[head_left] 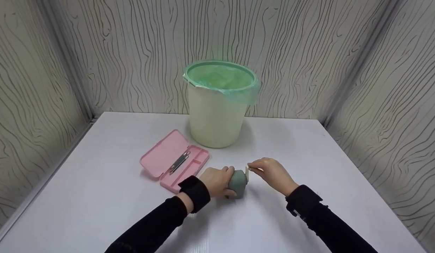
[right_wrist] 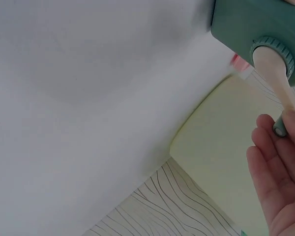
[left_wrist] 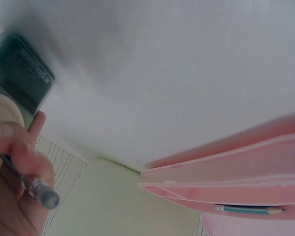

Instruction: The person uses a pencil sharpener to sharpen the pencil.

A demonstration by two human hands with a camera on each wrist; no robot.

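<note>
A green crank pencil sharpener [head_left: 239,183] is on the white table, gripped by my left hand [head_left: 216,180]. The left wrist view shows a pencil [left_wrist: 42,192] between that hand's fingers, its metal band and eraser end facing the camera. The pencil's other end is hidden toward the sharpener's pale round front [left_wrist: 6,109]. At the opposite side, my right hand [head_left: 272,174] pinches the small green knob [right_wrist: 280,129] of the cream crank arm [right_wrist: 274,73]. The left wrist view also shows the sharpener's dark clear drawer [left_wrist: 20,71].
Left of the hands lies an open pink pencil case [head_left: 165,154] with several pencils [head_left: 179,162] inside. Behind stands a pale green bin [head_left: 216,117] lined with a green bag [head_left: 240,92]. Wood-patterned panels [head_left: 140,52] enclose the table [head_left: 108,211].
</note>
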